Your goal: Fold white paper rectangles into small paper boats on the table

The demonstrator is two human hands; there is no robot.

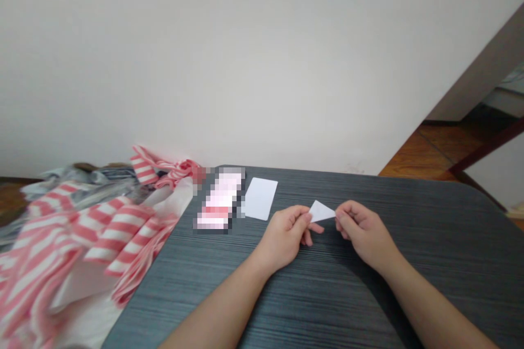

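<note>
Pinching the folded paper triangle (322, 211), long axis nine-to-three: my left hand (286, 232) at nine o'clock, right hand (362, 229) at three.

Both the left hand (289, 232) and the right hand (362, 232), just below the middle of the frame, are bare, and the left forearm (221, 305) and right forearm (429, 311) show uncovered down to the bottom edge, no cloth on either.
</note>
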